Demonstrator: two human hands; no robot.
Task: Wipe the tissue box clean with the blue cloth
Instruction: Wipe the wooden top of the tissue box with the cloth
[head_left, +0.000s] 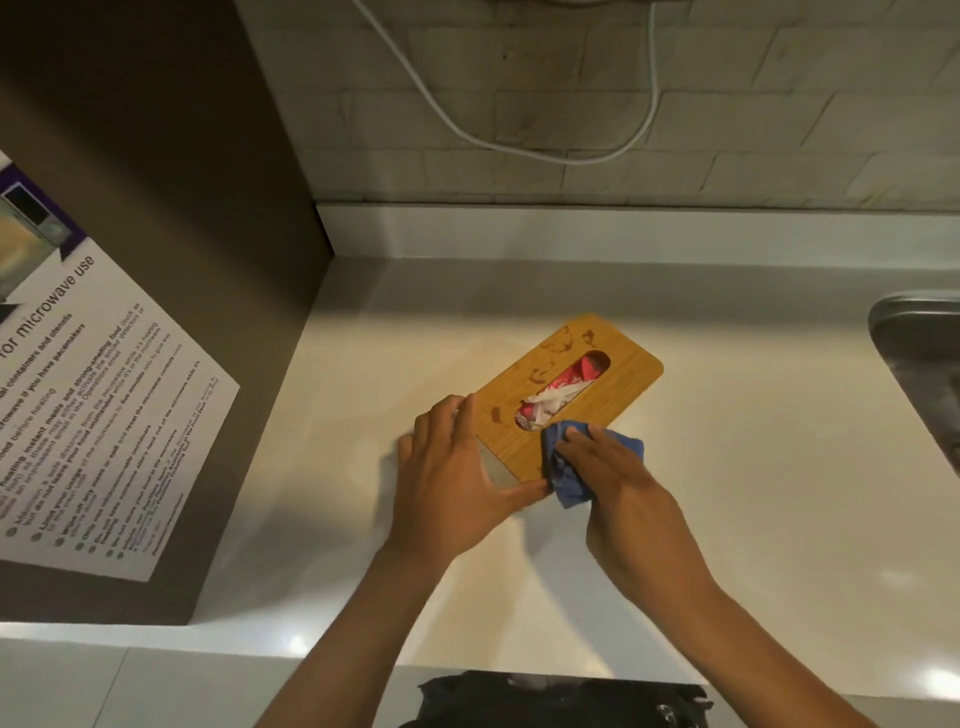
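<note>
The tissue box (571, 400), its wooden lid slotted and showing pink-and-white packaging, lay near the middle of the counter (727, 467), angled toward the back wall and well apart from the sink (919, 353) at the right edge. I watched the right hand (618, 478) press the bunched blue cloth (566, 473) onto the lid's near end, fingers curled over the fabric just beside the slot. The left hand (457, 467) was spread flat against the box's near left side, thumb running along its near edge, steadying it.

As I judged it, the wiping was under way but far from finished: dark smudges still marked the lid's far end and a spot left of the slot, all beyond the cloth. The sides of the box could not be assessed from this angle.

A microwave notice (88, 415) hung on the brown cabinet at the counter's left edge; a white cable (519, 140) looped across the tiled wall behind.
</note>
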